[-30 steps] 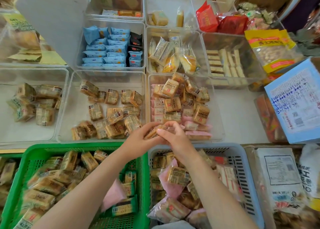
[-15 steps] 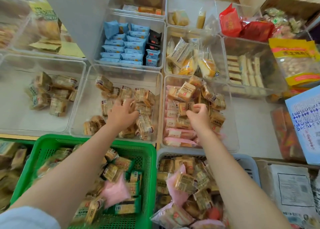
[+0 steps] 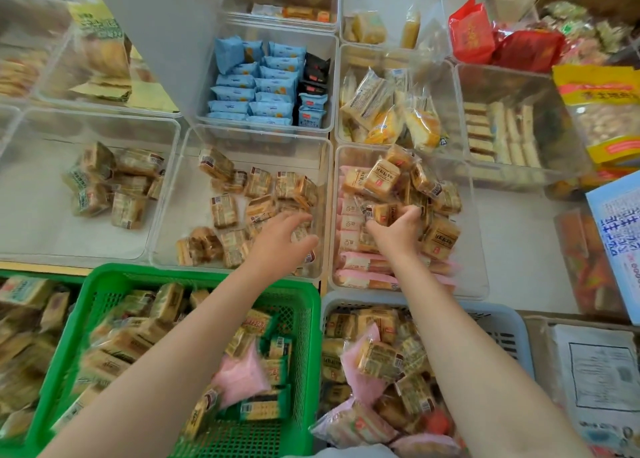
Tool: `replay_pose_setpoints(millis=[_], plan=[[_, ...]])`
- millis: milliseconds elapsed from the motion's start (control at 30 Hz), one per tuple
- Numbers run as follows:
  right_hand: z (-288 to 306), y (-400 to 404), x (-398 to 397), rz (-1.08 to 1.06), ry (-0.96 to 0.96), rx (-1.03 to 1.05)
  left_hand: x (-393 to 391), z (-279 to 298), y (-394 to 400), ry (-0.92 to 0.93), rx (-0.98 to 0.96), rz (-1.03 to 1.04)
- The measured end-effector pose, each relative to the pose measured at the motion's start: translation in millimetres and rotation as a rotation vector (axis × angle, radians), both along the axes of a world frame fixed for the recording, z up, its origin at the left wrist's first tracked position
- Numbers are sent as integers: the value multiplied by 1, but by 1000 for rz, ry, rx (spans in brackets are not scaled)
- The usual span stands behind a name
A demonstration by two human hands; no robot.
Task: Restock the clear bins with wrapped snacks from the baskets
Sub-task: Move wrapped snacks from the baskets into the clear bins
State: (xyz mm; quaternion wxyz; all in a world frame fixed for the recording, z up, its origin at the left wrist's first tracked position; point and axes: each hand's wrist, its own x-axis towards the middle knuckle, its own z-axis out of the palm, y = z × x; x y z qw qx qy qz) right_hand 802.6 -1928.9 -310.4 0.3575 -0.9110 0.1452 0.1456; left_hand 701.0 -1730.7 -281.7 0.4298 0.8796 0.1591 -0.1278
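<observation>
Two clear bins sit side by side ahead of me. The middle bin (image 3: 166,215) holds tan wrapped snacks (image 3: 224,211), and my left hand (image 3: 281,241) hovers over its right side, fingers loosely spread on the packets. The right bin (image 3: 479,249) holds tan and pink wrapped snacks piled high. Inside it, my right hand (image 3: 398,230) curls its fingers round a tan wrapped snack (image 3: 382,214). Nearer me are a green basket (image 3: 201,274) and a grey-blue basket (image 3: 514,324), both full of mixed wrapped snacks.
A third clear bin (image 3: 34,222) with a few snacks stands at the left. Behind are bins of blue packets (image 3: 270,87), yellow cakes (image 3: 391,114) and wafers (image 3: 502,135). A grey panel (image 3: 166,42) leans at the back. A blue carton (image 3: 620,236) is at the right.
My hands were together over the bins' front edge around one snack. They split apart, the left into the middle bin, the right into the right bin, and the left has slid rightward.
</observation>
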Motion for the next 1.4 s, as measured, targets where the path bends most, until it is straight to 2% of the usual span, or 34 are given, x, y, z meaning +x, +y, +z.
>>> replay_pose_setpoints(millis=[100, 233, 300, 400, 467, 533, 767, 833, 900, 1000, 1067, 1233, 1400], plan=[[15, -16, -16, -71, -1, 265, -12, 13, -14, 7, -97, -12], [40, -34, -49, -99, 227, 697, -20, 30, -40, -81, -249, -18], [52, -35, -68, -49, 325, 947, -24, 32, -54, -158, -252, -122], [58, -29, -88, -31, 418, 1050, -28, 22, -67, -288, -138, -237], [55, -27, -92, -24, 440, 974, -30, 15, -66, -282, -67, -185], [54, -29, -91, 13, 413, 800, -34, 10, -59, -239, -30, -133], [38, -42, -60, 169, 124, 217, -7, 0, -3, -312, 251, 58], [31, -41, -46, 222, 77, 97, 5, -11, 8, -290, 330, 56], [22, -37, -33, 264, 59, -8, 12, -23, 16, -183, 394, 29], [6, -30, -20, 347, 58, -134, 10, -39, 23, 24, 497, -166], [-3, -28, -14, 399, 58, -187, 5, -45, 27, 77, 549, -261], [-20, -31, -9, 509, 118, -292, 3, -28, 23, 32, 488, -233], [-32, -43, -15, 440, -55, -414, -14, -12, 4, -48, 393, -234]])
